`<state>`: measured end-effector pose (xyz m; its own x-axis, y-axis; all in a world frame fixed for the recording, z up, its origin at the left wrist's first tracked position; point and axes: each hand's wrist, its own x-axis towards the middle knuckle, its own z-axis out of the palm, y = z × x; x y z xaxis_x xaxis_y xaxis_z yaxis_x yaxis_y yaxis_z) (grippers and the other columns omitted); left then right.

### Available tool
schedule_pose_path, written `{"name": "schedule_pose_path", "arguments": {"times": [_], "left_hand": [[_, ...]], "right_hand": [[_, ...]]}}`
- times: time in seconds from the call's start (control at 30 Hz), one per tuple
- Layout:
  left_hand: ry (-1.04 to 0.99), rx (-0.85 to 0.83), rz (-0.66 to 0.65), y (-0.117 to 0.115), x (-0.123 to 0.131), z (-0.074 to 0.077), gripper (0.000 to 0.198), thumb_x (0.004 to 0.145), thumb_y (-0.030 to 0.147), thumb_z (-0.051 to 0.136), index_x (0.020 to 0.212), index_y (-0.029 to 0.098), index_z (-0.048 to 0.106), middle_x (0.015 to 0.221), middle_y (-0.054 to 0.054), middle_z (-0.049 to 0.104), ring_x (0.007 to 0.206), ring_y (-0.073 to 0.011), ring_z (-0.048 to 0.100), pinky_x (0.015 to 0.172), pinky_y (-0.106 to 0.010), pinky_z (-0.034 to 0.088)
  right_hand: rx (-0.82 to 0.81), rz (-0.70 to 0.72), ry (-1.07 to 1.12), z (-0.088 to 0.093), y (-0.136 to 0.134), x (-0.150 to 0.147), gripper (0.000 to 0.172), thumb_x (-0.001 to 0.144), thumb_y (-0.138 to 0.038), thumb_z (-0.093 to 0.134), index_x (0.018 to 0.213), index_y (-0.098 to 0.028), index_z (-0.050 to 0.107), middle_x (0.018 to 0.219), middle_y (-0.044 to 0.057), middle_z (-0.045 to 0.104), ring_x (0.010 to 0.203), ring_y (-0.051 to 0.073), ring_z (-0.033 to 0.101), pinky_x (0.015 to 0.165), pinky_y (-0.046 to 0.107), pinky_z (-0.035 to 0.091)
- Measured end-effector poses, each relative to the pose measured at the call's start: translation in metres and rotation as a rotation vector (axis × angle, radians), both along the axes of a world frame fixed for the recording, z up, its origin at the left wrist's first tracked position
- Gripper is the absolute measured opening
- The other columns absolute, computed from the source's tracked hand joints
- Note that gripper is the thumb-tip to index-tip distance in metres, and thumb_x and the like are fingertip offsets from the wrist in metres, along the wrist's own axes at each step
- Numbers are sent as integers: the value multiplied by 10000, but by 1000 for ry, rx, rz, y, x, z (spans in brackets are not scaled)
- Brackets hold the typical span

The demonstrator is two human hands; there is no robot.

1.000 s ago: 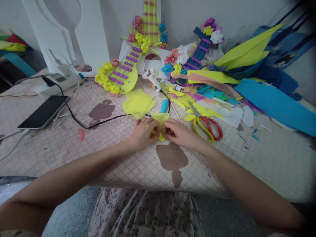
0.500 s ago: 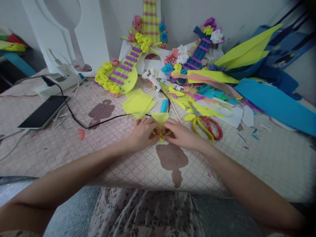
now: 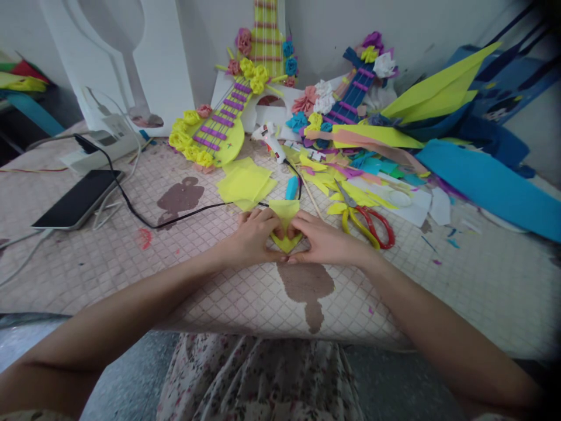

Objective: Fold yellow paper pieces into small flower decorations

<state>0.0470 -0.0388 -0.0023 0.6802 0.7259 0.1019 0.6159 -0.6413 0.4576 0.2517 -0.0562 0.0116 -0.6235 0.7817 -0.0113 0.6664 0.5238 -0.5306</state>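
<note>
A small piece of yellow crepe paper [image 3: 287, 241] lies on the table between my two hands, its lower end pointed. My left hand [image 3: 254, 234] presses curled fingertips on its left side. From the right, my right hand [image 3: 326, 238] bears on the same piece with bent fingers. Both thumbs stretch below the point, their tips close together. Just beyond are a stack of yellow crepe squares [image 3: 245, 182] and a blue piece [image 3: 292, 187]. Right of my right hand lie scissors [image 3: 366, 219] with one red and one yellow handle.
A white glue gun [image 3: 270, 141] stands behind, its black cord crossing the table. Paper-flowered guitar models [image 3: 228, 137] lean at the back. Crepe scraps and a large blue sheet [image 3: 491, 187] lie right. At left are a phone [image 3: 78, 199] and a power strip [image 3: 103, 146].
My thumbs have moved down off the paper toward me, and its pointed lower end now shows flatter between my fingers. My arms have hardly moved.
</note>
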Motion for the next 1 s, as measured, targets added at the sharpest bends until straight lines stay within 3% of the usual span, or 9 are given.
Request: {"name": "schedule_pose_path", "arguments": {"times": [0.13, 0.27, 0.37, 0.43, 0.57, 0.67, 0.8, 1.0], "left_hand": [[21, -8, 9, 0, 0, 2, 407, 626, 488, 761, 869, 207, 593, 994, -35, 561, 1008, -248, 485, 900, -430, 312], [15, -49, -5, 2, -1, 6, 340, 697, 475, 711, 868, 203, 599, 1002, -42, 570, 1020, -245, 491, 893, -419, 327], [-13, -85, 2, 5, -1, 8, 155, 794, 338, 619, 835, 190, 598, 963, -44, 597, 984, -220, 524, 880, -404, 346], [-44, -85, 21, 8, -2, 8, 36, 785, 212, 580, 808, 184, 588, 936, -38, 618, 952, -205, 547, 869, -393, 361], [-107, -101, 30, 13, -4, 6, 119, 732, 97, 536, 804, 180, 581, 898, -39, 645, 879, -185, 577, 800, -347, 410], [-153, -102, 30, 12, -3, 6, 104, 768, 133, 529, 827, 181, 600, 889, -43, 646, 857, -179, 580, 769, -330, 426], [-174, -50, 22, 4, 2, 6, 91, 818, 260, 572, 831, 199, 638, 945, -45, 625, 968, -205, 545, 857, -365, 401], [-88, -13, 42, -1, 6, 0, 71, 802, 284, 629, 829, 221, 647, 992, -30, 587, 1010, -219, 491, 919, -413, 324]], "right_hand": [[24, -41, -3, -3, 0, -3, 202, 872, -384, 558, 855, -187, 520, 925, 56, 504, 841, 189, 525, 737, 318, 424], [78, -85, -36, -6, -2, -8, 201, 841, -363, 608, 854, -184, 518, 926, 54, 510, 846, 194, 527, 741, 319, 424], [82, -89, -51, -5, -2, -9, 202, 827, -351, 629, 854, -182, 521, 924, 51, 511, 840, 192, 530, 739, 319, 425], [74, -91, -55, -5, -3, -9, 199, 821, -344, 637, 852, -185, 521, 922, 48, 509, 837, 190, 530, 739, 317, 426], [67, -98, -55, -4, -2, -9, 213, 816, -359, 643, 847, -191, 515, 928, 47, 511, 842, 189, 529, 748, 320, 427], [72, -101, -57, -5, -2, -9, 213, 817, -358, 646, 854, -192, 518, 934, 50, 512, 857, 196, 530, 760, 326, 427], [57, -76, -32, -5, -1, -6, 219, 807, -343, 657, 883, -188, 523, 949, 58, 508, 882, 204, 529, 769, 330, 424], [8, -41, 44, 2, 5, 6, 145, 837, -286, 595, 851, -196, 483, 890, 25, 502, 798, 160, 507, 669, 271, 400]]}}
